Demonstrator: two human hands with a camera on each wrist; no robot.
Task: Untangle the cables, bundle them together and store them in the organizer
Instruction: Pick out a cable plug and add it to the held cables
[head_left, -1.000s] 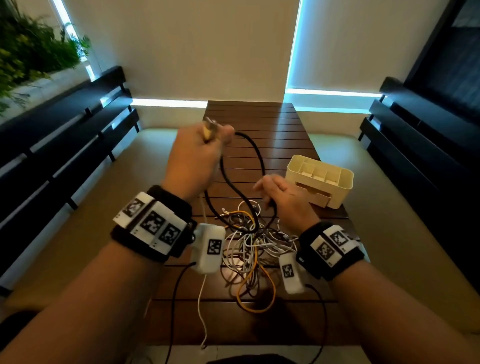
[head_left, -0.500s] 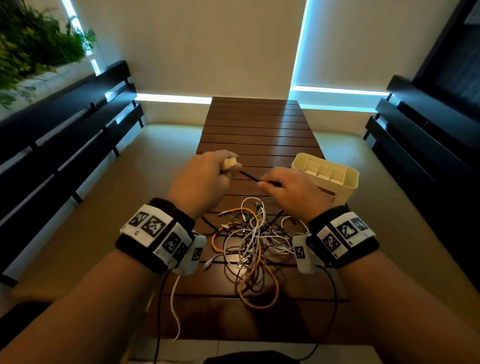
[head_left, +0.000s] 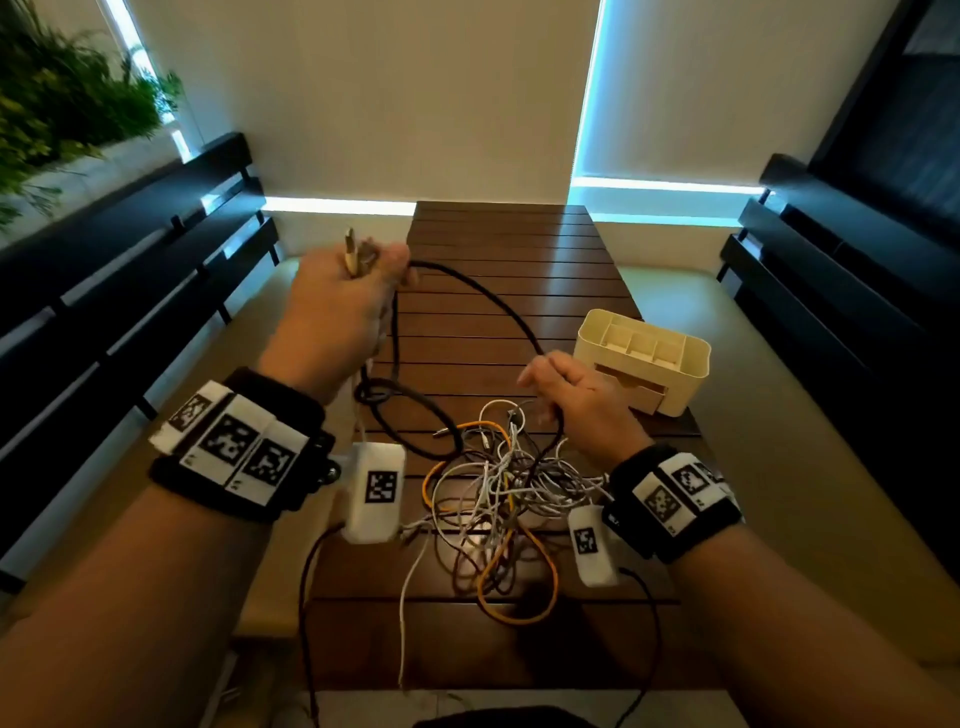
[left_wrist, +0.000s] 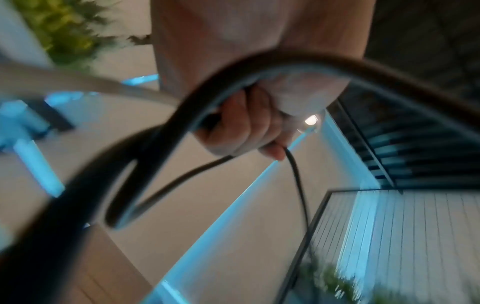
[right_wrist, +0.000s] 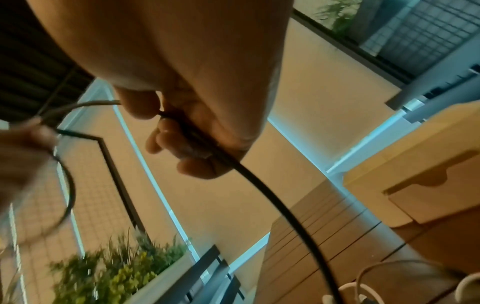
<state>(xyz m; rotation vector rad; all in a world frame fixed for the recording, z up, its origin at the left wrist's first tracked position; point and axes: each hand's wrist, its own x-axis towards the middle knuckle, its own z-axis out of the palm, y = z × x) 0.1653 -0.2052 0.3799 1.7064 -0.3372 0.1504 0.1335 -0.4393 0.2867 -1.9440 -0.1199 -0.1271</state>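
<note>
A black cable (head_left: 483, 296) arcs between my two hands above the table. My left hand (head_left: 353, 296) is raised at the left and grips coiled loops of it, with metal plug ends (head_left: 352, 254) sticking up from the fist; the left wrist view shows the fingers (left_wrist: 244, 127) curled round the black cable (left_wrist: 182, 115). My right hand (head_left: 576, 400) is lower, beside the organizer, and its fingers (right_wrist: 182, 148) curl round the same cable (right_wrist: 272, 195). A tangle of white, orange and dark cables (head_left: 498, 493) lies on the table under my wrists. The cream organizer (head_left: 644, 358) stands right of centre.
The slatted wooden table (head_left: 498, 249) runs away from me. Dark benches (head_left: 119, 270) line both sides, the right one (head_left: 852, 291) close to the organizer. Green plants (head_left: 62, 104) sit at the upper left. Thin leads from the wrist cameras hang over the near table edge.
Half a second ago both hands were close together low over the tangle. My left hand has since risen up and to the left, drawing a long arc of black cable out between the hands.
</note>
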